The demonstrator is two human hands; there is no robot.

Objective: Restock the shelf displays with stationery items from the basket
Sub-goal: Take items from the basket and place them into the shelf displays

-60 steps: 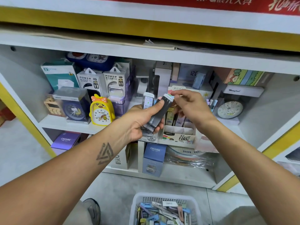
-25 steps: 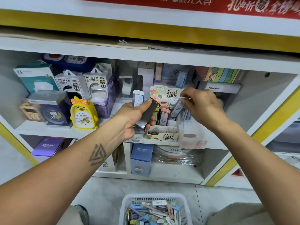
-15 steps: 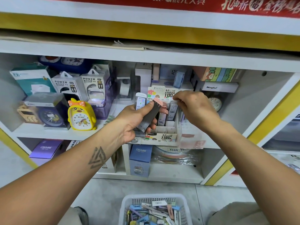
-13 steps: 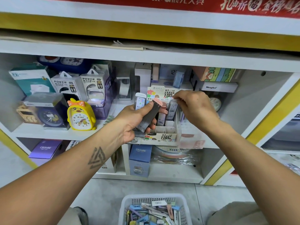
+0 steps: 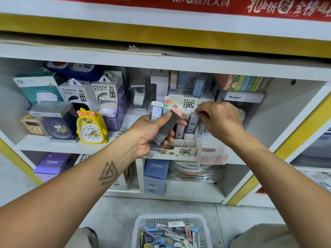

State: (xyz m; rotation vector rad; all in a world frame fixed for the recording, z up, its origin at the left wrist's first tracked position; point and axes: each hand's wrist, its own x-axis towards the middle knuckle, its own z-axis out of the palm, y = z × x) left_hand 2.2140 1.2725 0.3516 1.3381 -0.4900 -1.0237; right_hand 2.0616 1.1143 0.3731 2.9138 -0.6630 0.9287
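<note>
Cardboard, white and printed "0.7 HB 100", makes up the display box [image 5: 180, 148] at the front edge of the white shelf [image 5: 114, 149]; every place below is given from that box. Just left of it and partly across its front, the left hand [image 5: 152, 133] curls its fingers round a bunch of slim lead cases [image 5: 165, 128], dark bodies fanned, one with a pink cap and one with a white cap standing highest. Above the box's right rear slots, the right hand [image 5: 217, 120] pinches the top of a clear-capped lead case [image 5: 192, 122] that stands nearly upright among the cases already slotted there. Far to the left on the same shelf stands a yellow duck clock [image 5: 90, 127]. Straight below, on the grey floor, sits the white plastic basket [image 5: 141, 228], heaped with mixed pastel stationery packs [image 5: 170, 233]. Under the box, on the lower shelf, stands a blue CRUHRE carton [image 5: 155, 176].
</note>
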